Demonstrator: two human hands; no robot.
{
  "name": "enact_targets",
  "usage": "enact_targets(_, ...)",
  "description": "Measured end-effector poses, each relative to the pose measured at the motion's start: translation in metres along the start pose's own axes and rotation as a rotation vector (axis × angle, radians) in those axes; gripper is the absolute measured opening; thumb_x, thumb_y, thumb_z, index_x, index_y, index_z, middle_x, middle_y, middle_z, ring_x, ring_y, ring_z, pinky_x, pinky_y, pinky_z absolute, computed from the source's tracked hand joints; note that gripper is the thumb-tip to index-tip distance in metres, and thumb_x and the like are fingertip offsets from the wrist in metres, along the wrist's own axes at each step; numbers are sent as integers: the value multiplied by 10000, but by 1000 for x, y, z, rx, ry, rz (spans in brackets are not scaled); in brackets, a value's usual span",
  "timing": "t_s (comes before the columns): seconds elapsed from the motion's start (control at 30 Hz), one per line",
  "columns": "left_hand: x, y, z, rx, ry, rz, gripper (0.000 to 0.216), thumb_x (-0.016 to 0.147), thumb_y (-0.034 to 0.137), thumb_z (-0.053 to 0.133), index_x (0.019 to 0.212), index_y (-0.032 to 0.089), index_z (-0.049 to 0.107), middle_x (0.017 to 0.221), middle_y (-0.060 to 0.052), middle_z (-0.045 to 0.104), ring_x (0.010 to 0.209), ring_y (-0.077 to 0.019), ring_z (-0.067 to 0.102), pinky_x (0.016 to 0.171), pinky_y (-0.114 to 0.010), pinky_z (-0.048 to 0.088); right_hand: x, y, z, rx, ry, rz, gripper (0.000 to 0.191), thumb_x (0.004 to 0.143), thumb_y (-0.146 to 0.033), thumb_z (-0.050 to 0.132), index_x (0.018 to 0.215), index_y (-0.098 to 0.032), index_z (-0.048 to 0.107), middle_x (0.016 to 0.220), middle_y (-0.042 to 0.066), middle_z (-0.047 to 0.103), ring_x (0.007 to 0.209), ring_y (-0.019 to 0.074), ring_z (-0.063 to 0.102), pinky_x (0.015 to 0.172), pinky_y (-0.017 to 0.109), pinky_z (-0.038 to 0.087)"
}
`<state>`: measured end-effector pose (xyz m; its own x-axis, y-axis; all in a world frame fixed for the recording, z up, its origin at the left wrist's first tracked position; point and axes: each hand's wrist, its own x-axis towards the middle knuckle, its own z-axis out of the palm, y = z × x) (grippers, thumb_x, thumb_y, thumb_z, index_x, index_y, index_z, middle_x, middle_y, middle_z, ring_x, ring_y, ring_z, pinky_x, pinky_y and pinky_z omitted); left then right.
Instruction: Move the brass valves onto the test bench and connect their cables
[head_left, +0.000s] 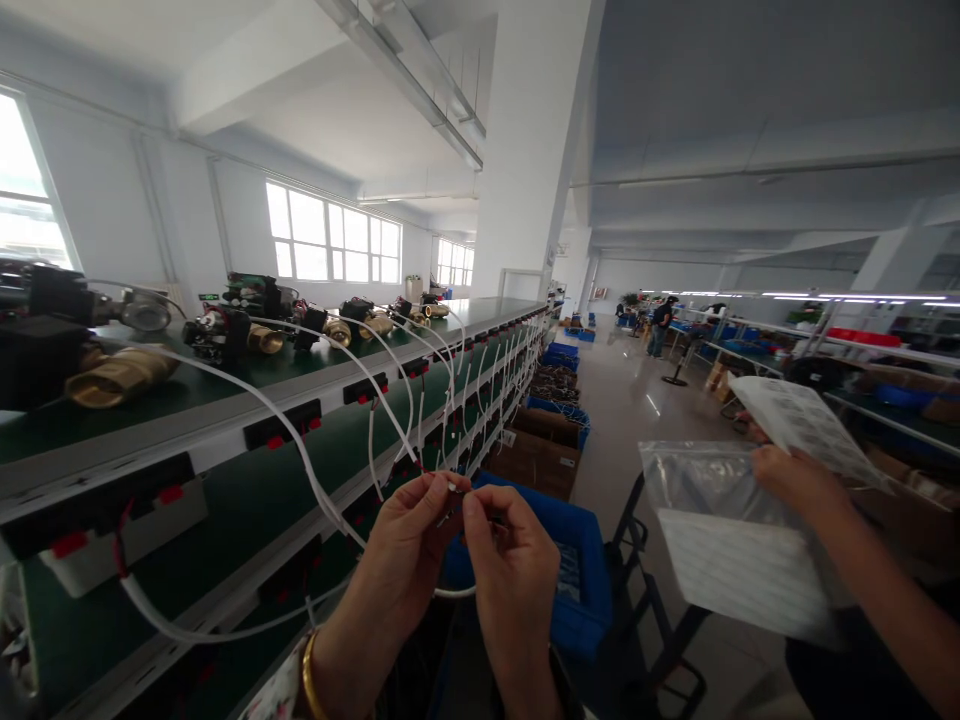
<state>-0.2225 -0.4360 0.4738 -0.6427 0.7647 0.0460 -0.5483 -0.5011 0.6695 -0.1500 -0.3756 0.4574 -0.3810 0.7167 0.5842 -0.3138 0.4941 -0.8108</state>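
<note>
Pinching white cable [376, 390] in left hand [394, 540], right hand [516, 560] grip unclear, bench edge [225, 409] leftward, aisle [619, 400] open

A shiny, gold-coloured, rounded bangle [308, 672] circles the left wrist [334, 650]; behind it shows a white fabric sleeve [274, 692] with reddish and dark print.

The valve bodies [116, 380] look like brass, with a dull metallic sheen. White cables [373, 383] have smooth, plastic-looking sheaths, while the black connector blocks [281, 425] appear to be hard plastic. The green bench top [214, 375] is smooth with a faint gloss. A bangle [308, 680] shines like polished gold-coloured metal. The blue bin [598, 595] is moulded plastic; the brown carton [536, 463] is matt cardboard. The clear bag [701, 475] is glossy, creased film, and the floor [619, 400] gleams smoothly.
</note>
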Motion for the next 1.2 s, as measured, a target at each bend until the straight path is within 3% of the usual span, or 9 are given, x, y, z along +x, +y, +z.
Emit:
enact_targets(0.23, 6, 2, -2, 25, -8, 12, 267, 581, 289, 832, 711, 121, 670, 795, -26, 623, 739, -120, 578, 721, -207, 511, 3, 0, 3, -45, 15, -29, 183, 852, -342, 551, 741, -204, 596, 666, -17, 567, 574, 113, 496, 507, 217, 398)
enact_targets(0.53, 8, -4, -5, 181, -4, 153, 249, 633, 319, 793, 697, 128, 647, 756, -22, 631, 693, -127, 579, 666, -215, 512, 2, 4, 9, -209, 88, -232, 143, 880, -260, 513, 763, -199, 571, 711, -11, 587, 626, 108, 548, 574, 206, 447)
enact_targets(0.7, 9, -7, -8, 160, 15, 148, 251, 638, 331, 787, 714, 133, 655, 774, -24, 646, 710, -130, 595, 693, -210, 509, 3, 11, 12, -130, 56, -133, 144, 879, -289, 525, 781, -199, 581, 749, -3, 605, 654, 121, 555, 592, 220, 444)
enact_targets(0.93, 10, -6, -14, 164, -18, 151, 210, 685, 306, 758, 752, 131, 663, 842, -43, 652, 813, -142, 587, 770, -219, 494, 9, 6, 9, 199, -38, 69, 153, 825, -301, 578, 724, -187, 586, 710, -14, 586, 661, 116, 545, 602, 200, 452)
enact_targets(1.2, 10, -5, -15, 170, -47, 169, 212, 671, 310, 766, 740, 137, 664, 814, -29, 632, 776, -126, 569, 746, -204, 480, 8, 0, 8, 122, -76, 69, 143, 813, -279, 561, 711, -179, 563, 721, -9, 595, 667, 113, 549, 614, 192, 450)
